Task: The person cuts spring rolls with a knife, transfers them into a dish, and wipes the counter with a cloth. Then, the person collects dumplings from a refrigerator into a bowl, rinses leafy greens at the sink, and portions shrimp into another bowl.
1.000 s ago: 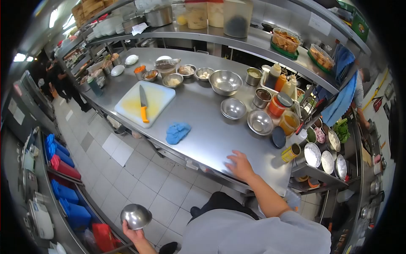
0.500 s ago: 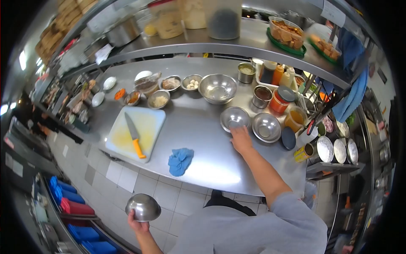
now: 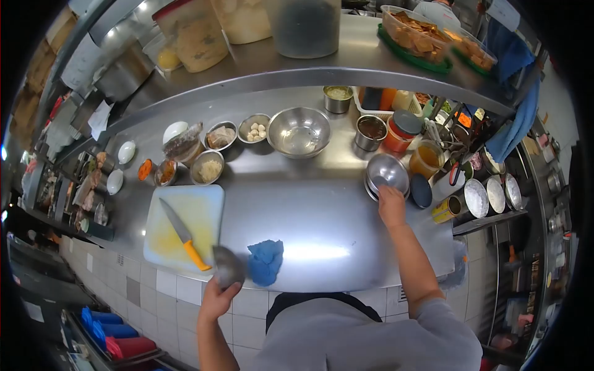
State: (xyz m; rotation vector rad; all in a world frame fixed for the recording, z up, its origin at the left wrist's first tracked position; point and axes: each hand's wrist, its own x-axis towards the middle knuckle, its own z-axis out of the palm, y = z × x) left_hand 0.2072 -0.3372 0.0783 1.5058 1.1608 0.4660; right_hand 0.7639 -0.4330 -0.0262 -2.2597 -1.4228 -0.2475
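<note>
My left hand (image 3: 218, 299) grips a steel bowl (image 3: 227, 266) by its rim, tilted on its side and slightly blurred, at the table's front edge. It is close to the orange-handled knife (image 3: 180, 233) on the white cutting board (image 3: 154, 247) and to a crumpled blue cloth (image 3: 265, 262). On the right of the table, my right hand (image 3: 391, 206) has its fingers closed on the near rim of a small steel bowl (image 3: 387, 169). That bowl sits over a second steel bowl (image 3: 369, 190), mostly hidden beneath it.
A large steel bowl (image 3: 299, 147) stands at the back middle, beside small bowls of ingredients, one with white pieces (image 3: 255, 133). Sauce containers (image 3: 427, 157) and a dark lid (image 3: 421, 190) crowd the right side. A steel shelf (image 3: 247, 71) with tubs overhangs the back.
My right hand has moved one small bowl rightward onto the other. My left hand has raised its bowl from below the table up to the front edge and turned it sideways.
</note>
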